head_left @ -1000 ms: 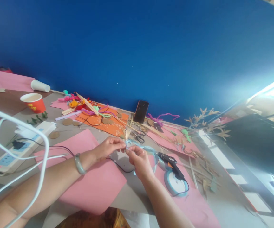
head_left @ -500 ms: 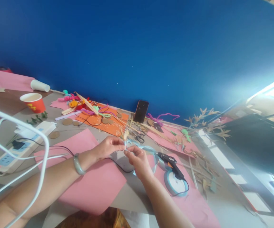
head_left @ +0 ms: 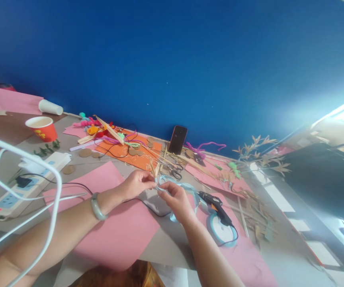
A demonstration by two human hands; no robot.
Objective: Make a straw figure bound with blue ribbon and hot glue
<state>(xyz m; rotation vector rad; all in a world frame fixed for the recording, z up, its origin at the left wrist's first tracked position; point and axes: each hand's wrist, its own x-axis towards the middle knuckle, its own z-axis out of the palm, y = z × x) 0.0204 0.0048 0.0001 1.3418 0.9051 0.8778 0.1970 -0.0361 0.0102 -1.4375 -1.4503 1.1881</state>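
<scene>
My left hand (head_left: pixel 139 183) pinches a small bundle of straw-coloured dried stalks (head_left: pixel 155 169), which stands upright from its fingertips. Close against it, my right hand (head_left: pixel 174 197) has its thumb and fingers closed on a light blue ribbon (head_left: pixel 196 199) at the base of the bundle. From there the ribbon trails in loops to the right, toward a ribbon spool (head_left: pixel 221 229). A black hot glue gun (head_left: pixel 215 205) lies beside the spool. The exact wrap of ribbon at the fingertips is too small to make out.
A power strip (head_left: pixel 30 185) with white cables stands at left, near a red paper cup (head_left: pixel 42 129). Scissors (head_left: pixel 176 173) and a phone (head_left: pixel 177 139) are behind my hands. Pink paper (head_left: pixel 118 235) lies beneath my forearms; orange paper (head_left: pixel 139 159) carries craft scraps.
My right hand has shifted slightly right, drawing a little away from the left fingertips with the ribbon. The left hand keeps its pinch on the stalks, almost in place.
</scene>
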